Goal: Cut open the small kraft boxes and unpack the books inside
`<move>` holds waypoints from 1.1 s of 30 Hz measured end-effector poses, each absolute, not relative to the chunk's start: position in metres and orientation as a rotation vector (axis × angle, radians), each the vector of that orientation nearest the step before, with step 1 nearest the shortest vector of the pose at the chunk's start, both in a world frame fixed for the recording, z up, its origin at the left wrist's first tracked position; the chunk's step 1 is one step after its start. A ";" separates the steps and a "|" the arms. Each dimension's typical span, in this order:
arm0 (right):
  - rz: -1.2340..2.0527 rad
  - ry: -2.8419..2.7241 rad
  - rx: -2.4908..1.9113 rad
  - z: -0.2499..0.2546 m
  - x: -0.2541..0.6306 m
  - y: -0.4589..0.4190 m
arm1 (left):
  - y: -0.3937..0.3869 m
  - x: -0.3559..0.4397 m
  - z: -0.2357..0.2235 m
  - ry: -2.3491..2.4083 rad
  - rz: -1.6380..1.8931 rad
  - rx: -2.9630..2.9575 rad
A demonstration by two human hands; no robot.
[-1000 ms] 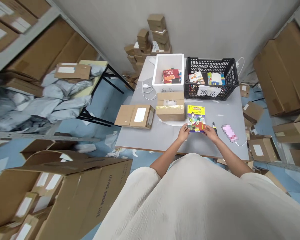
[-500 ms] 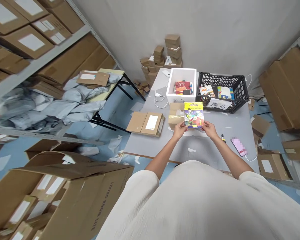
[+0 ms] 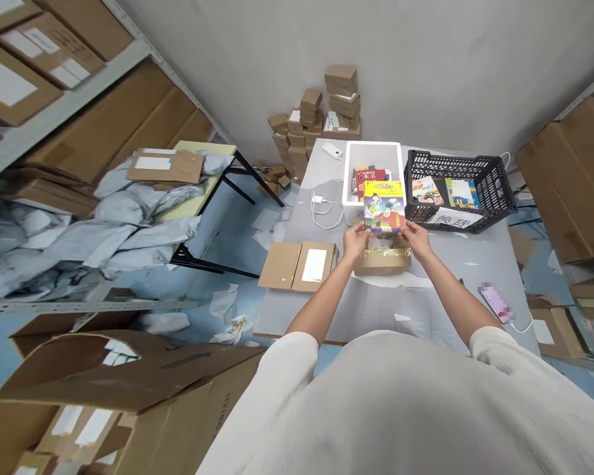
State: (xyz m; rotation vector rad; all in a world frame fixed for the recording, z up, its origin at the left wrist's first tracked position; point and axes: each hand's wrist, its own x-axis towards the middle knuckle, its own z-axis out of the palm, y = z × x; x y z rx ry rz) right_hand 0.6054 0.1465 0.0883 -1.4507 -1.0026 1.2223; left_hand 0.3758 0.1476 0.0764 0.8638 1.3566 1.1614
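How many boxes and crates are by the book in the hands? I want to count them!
White foam box: 1
Black plastic crate: 1
Brown cardboard boxes, one opened, one flat: 2
Total: 4

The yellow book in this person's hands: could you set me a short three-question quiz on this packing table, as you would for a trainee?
1. True or false: only the right hand touches the yellow book.
2. Which stands to the right of the white foam box in this view? A: a flat cardboard mailer. B: a black plastic crate.
3. Fill the gap: the white charger lies to the ___ of the foam box in this view.

Key: 1. False, the left hand holds it too. 2. B. 3. Left.
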 end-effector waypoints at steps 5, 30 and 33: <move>1.191 -0.980 -1.405 0.077 0.594 0.171 | 0.173 0.361 0.071 1.461 1.254 1.014; 1.088 -1.048 -1.894 0.022 0.637 0.084 | 0.092 0.346 0.006 1.752 0.855 0.992; 1.161 -1.115 -1.820 0.019 0.636 0.068 | 0.081 0.348 0.006 1.705 0.802 1.018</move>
